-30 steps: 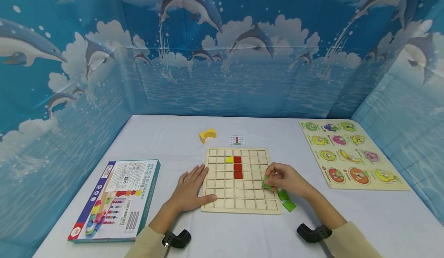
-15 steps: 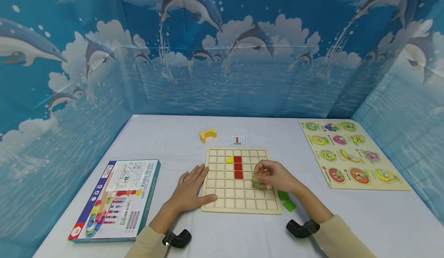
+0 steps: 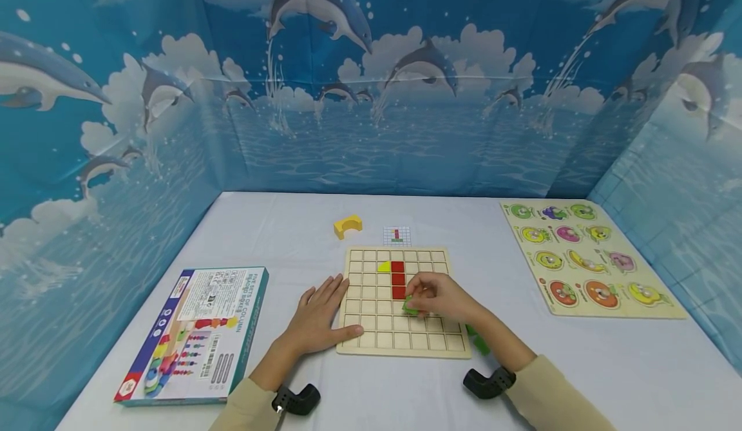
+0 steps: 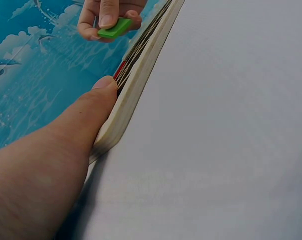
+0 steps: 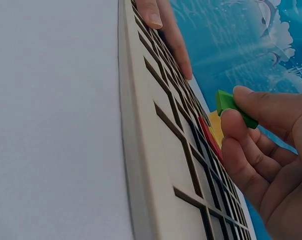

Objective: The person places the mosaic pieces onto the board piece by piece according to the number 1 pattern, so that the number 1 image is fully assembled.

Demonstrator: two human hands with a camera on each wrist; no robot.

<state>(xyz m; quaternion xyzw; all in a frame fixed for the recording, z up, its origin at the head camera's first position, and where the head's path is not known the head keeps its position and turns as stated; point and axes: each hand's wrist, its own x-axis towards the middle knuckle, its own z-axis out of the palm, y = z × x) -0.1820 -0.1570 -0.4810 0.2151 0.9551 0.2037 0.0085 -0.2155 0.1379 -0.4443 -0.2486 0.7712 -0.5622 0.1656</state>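
Note:
A wooden grid board (image 3: 371, 341) lies on the table, with a column of red tiles (image 3: 397, 279) and one yellow piece (image 3: 384, 267) set in its cells. My right hand (image 3: 443, 294) pinches a green square tile (image 5: 235, 107) between thumb and fingers, just over the board to the right of the lowest red tile. On the board's left edge rests my left hand (image 3: 315, 315), fingers spread and straight, its thumb on the near left corner. More green tiles (image 3: 478, 341) lie at the board's right side, partly hidden by my right forearm.
Behind the board is a small pattern card (image 3: 397, 235) with a yellow arch block (image 3: 348, 226) to its left. A boxed set (image 3: 197, 334) lies at the left. At the right is a fruit puzzle board (image 3: 585, 257). A dolphin-print curtain (image 3: 371, 141) surrounds the table.
My right hand has moved left across the board with the green tile, from its right edge to near the red column. The left hand has stayed in place.

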